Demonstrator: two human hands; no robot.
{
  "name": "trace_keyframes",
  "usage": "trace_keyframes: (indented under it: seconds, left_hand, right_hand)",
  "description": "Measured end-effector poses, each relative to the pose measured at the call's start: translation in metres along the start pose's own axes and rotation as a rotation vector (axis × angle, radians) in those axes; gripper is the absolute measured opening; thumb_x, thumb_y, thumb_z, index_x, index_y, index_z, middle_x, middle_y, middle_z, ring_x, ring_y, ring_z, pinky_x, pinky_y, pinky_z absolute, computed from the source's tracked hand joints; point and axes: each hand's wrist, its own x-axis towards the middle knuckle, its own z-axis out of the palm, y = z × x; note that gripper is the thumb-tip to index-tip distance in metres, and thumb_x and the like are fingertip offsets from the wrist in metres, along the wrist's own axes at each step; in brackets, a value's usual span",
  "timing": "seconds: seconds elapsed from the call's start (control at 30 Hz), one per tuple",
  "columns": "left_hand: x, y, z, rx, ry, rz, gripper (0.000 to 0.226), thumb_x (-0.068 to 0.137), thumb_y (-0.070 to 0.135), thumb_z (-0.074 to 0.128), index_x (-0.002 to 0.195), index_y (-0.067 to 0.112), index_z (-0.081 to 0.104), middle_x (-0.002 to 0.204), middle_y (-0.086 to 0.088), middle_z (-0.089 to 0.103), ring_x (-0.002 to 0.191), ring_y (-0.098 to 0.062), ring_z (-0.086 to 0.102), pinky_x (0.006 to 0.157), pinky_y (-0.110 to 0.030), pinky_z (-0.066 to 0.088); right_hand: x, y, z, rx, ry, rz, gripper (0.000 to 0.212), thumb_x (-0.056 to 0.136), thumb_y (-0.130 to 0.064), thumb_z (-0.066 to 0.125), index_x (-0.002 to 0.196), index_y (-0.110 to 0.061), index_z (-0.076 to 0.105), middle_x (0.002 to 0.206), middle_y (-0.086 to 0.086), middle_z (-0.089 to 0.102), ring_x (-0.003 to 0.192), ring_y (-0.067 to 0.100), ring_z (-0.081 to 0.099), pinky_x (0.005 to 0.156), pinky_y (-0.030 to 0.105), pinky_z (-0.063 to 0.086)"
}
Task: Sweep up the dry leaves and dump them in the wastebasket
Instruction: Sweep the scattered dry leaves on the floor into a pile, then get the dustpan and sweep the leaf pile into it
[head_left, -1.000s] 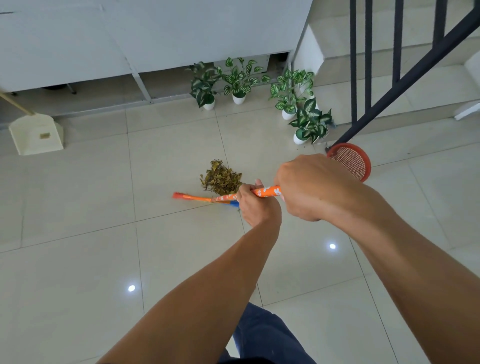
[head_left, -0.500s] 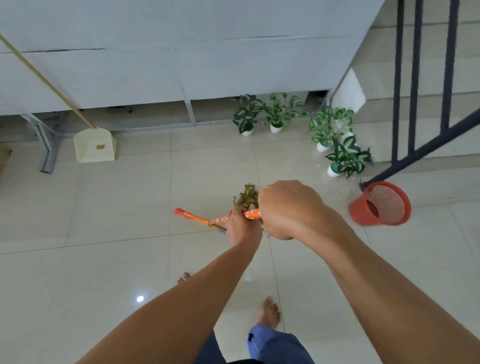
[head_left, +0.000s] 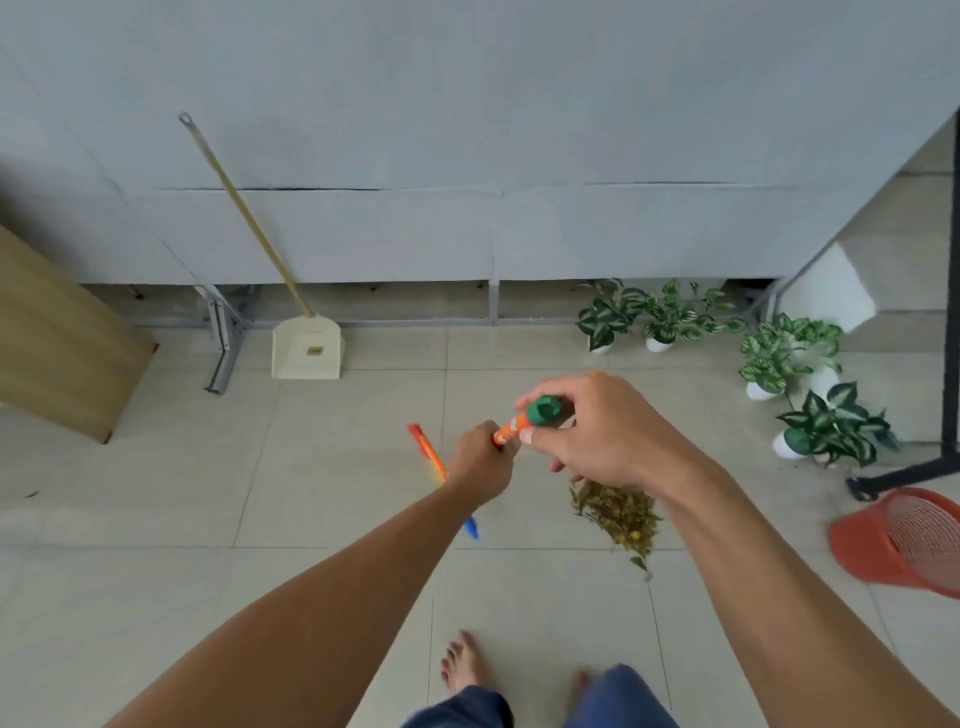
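Observation:
A broom with an orange handle (head_left: 508, 430) and a green end cap points up toward the camera. My left hand (head_left: 480, 464) grips the handle lower down. My right hand (head_left: 597, 434) holds the top near the cap. The broom's orange and blue head (head_left: 435, 464) shows on the tiles left of my left arm. A pile of dry brown leaves (head_left: 618, 512) lies on the floor under my right wrist. The red mesh wastebasket (head_left: 904, 540) lies tipped on its side at the right edge.
A cream dustpan (head_left: 307, 347) with a long wooden handle leans on the grey wall at the back. Several potted plants (head_left: 769, 358) stand at the back right. A wooden board (head_left: 57, 343) is at left, a black stair railing (head_left: 951, 291) at right. My bare feet (head_left: 465, 662) are below.
The view has tilted up and shifted left. The broom handle now points up at the camera, and its head has swung left, away from the leaf pile, which now sits to the right.

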Motion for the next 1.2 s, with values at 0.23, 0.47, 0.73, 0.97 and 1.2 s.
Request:
trace_keyframes:
  seconds: [0.23,0.47,0.73,0.97,1.2]
  left_hand:
    - [0.055,-0.013,-0.068,0.227,-0.086,0.182,0.010,0.090,0.018,0.038,0.091,0.016,0.048,0.064,0.003,0.042,0.056,-0.017,0.044,0.046,-0.026,0.026]
    - [0.136,-0.032,-0.142,0.269,-0.164,0.199,0.008,0.093,0.007,0.044,0.091,0.014,0.047,0.086,-0.016,0.058,0.083,-0.037,0.061,0.066,-0.041,0.051]
    - [0.210,-0.043,-0.247,0.065,-0.158,0.157,0.032,0.088,0.005,0.055,0.069,0.027,0.040,0.075,0.007,0.047,0.078,-0.025,0.051,0.067,-0.031,0.042]
    - [0.310,-0.111,-0.369,0.155,0.100,-0.083,0.026,0.082,0.013,0.061,0.107,0.015,0.062,0.109,-0.004,0.068,0.104,-0.022,0.062,0.091,-0.032,0.051]
    - [0.437,-0.151,-0.517,0.089,0.431,-0.302,0.036,0.086,0.024,0.061,0.119,0.010,0.055,0.115,-0.010,0.063,0.106,-0.029,0.060,0.087,-0.034,0.051]
  right_hand:
    - [0.101,-0.023,0.061,0.047,0.263,0.029,0.031,0.079,-0.052,0.069,0.077,-0.022,0.075,0.066,-0.008,0.070,0.066,0.012,0.067,0.063,0.025,0.055]
    - [0.216,-0.061,0.085,-0.054,0.243,-0.062,0.041,0.085,-0.053,0.062,0.075,-0.016,0.076,0.070,0.000,0.072,0.069,0.018,0.068,0.066,0.027,0.055]
    - [0.327,-0.134,0.083,-0.122,0.273,-0.166,0.035,0.088,-0.035,0.060,0.062,-0.012,0.067,0.059,0.000,0.068,0.056,0.020,0.062,0.060,0.023,0.046]
    - [0.429,-0.200,0.088,-0.239,0.247,-0.108,0.044,0.090,-0.031,0.056,0.050,-0.019,0.043,0.047,-0.007,0.044,0.047,0.016,0.048,0.051,0.025,0.037]
    - [0.527,-0.250,0.113,-0.237,0.240,0.042,0.042,0.094,-0.035,0.056,0.055,-0.023,0.046,0.048,-0.006,0.051,0.044,0.010,0.053,0.054,0.027,0.053]
